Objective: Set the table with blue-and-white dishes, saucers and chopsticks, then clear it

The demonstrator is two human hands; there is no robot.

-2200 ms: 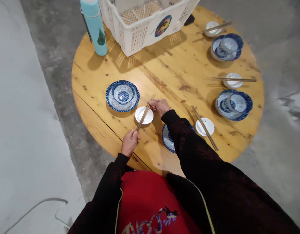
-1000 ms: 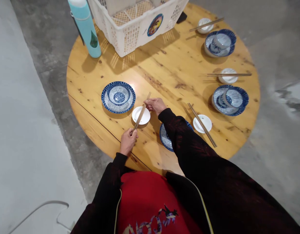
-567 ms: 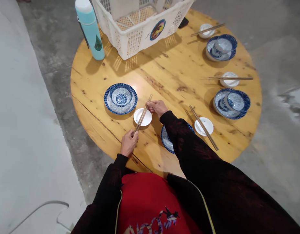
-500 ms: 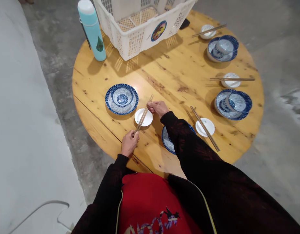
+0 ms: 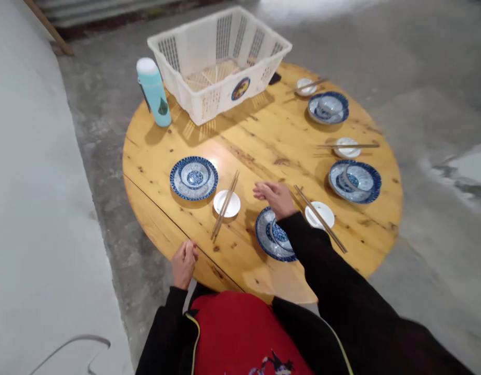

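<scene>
A pair of wooden chopsticks [image 5: 225, 206] rests slantwise across a small white dish [image 5: 235, 204]. My left hand [image 5: 184, 264], its fingers curled in and holding nothing, is over the near left table edge, apart from the chopsticks. To the right of the dish, my right hand [image 5: 276, 199] hovers with loosely bent fingers and nothing in them. Below it is a blue-patterned plate [image 5: 266, 237] carrying a bowl [image 5: 281, 237], partly hidden by my sleeve. Another blue-rimmed plate [image 5: 176, 188] with a bowl [image 5: 194, 173] in it lies left of the dish.
The round wooden table [image 5: 264, 156] bears a white plastic basket [image 5: 220, 104] and a turquoise bottle [image 5: 156, 101] at the back. Along the right are plates with tilted bowls [image 5: 359, 179], small dishes [image 5: 322, 212] and chopsticks [image 5: 330, 234]. A white wall stands left.
Both hands have let go of the chopsticks, which now lie on the dish. My left hand has drawn back to the lower left, my right hand to the right. The view has tilted up.
</scene>
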